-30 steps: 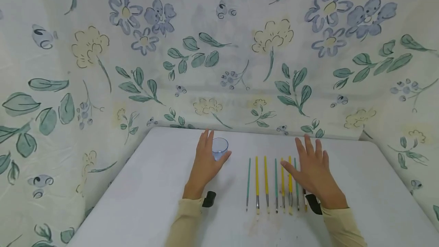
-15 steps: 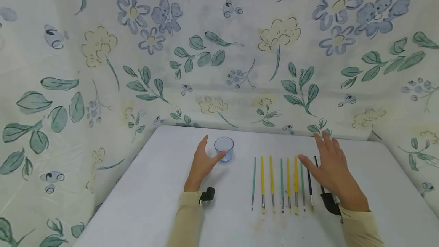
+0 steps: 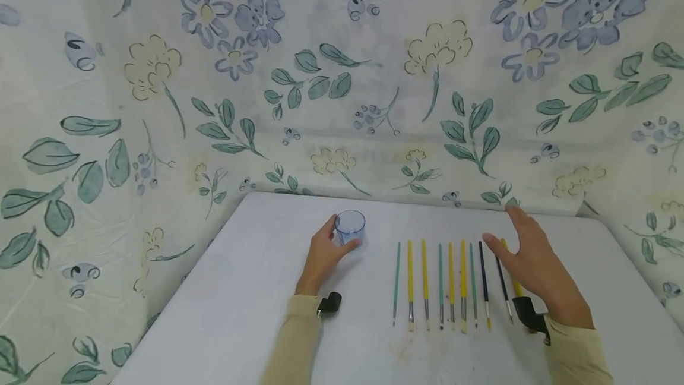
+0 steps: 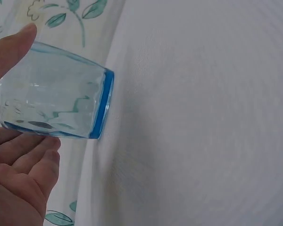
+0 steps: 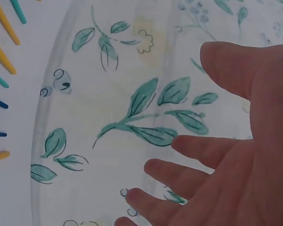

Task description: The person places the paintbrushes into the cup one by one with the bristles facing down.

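A clear blue-tinted glass stands upright on the white table, left of the paintbrushes. My left hand is around it, thumb at the near side and fingers curled along the left side. In the left wrist view the glass lies between the thumb and the fingers; its thick blue base is near the tabletop. My right hand hovers at the right end of the brush row, fingers spread, holding nothing. It partly hides a yellow paintbrush. The right wrist view shows its empty palm.
Several paintbrushes with yellow, green and dark handles, such as a yellow one, lie side by side, bristles toward me. Faint stains mark the white tabletop below them. A floral cloth surrounds the table's back and left.
My left hand has moved in around the glass, which has stayed in place. My right hand has moved rightward off the brushes, uncovering more of those at the right end.
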Demonstrator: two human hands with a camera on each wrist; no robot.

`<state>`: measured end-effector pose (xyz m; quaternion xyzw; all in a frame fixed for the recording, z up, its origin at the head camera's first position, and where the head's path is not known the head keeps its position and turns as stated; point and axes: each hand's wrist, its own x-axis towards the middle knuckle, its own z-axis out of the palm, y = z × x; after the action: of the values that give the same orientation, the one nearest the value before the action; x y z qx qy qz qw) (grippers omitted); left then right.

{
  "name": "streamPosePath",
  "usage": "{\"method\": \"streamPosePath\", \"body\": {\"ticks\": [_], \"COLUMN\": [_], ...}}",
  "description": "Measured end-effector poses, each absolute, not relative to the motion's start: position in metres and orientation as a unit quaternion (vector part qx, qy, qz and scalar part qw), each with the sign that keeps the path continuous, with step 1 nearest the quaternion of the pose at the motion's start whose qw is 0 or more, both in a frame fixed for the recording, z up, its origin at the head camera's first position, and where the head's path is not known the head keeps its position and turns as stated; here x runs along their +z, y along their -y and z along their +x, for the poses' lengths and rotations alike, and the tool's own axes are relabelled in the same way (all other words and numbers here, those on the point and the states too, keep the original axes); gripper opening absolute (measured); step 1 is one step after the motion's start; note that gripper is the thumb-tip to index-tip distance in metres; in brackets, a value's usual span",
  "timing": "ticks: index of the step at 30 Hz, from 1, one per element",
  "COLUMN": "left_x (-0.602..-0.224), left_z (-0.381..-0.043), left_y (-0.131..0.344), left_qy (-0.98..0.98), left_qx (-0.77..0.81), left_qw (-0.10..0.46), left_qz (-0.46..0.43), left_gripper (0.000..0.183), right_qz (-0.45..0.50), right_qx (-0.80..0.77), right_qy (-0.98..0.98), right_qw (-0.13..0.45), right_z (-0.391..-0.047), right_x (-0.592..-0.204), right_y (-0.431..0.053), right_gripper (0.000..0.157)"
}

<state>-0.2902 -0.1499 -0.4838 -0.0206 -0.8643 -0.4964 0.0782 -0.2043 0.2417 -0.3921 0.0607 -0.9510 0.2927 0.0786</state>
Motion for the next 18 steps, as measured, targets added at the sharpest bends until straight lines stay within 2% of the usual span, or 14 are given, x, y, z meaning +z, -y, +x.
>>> {"method": "streamPosePath", "body": {"ticks": [8,18], "left_x": [-0.486,-0.486], "left_z": [-0.292,-0.292], "left_y": [0.147,0.148], "left_qy": [0.828,0.821], "left_qx": [-0.551,-0.559], "left_qw": [0.103,0.108], "left_qz": [-0.021,-0.022], "left_gripper": [0.081,0.079], "right_qz": [0.007,-0.064], "right_qx": [0.299,0.308], "right_qy": [0.954,0.949], "right_qw": [0.032,-0.001], "right_z": [-0.209,-0.214], "right_x": [-0.395,-0.405], "right_y": [-0.256,-0.274], "right_gripper": [0.090,0.087]}}
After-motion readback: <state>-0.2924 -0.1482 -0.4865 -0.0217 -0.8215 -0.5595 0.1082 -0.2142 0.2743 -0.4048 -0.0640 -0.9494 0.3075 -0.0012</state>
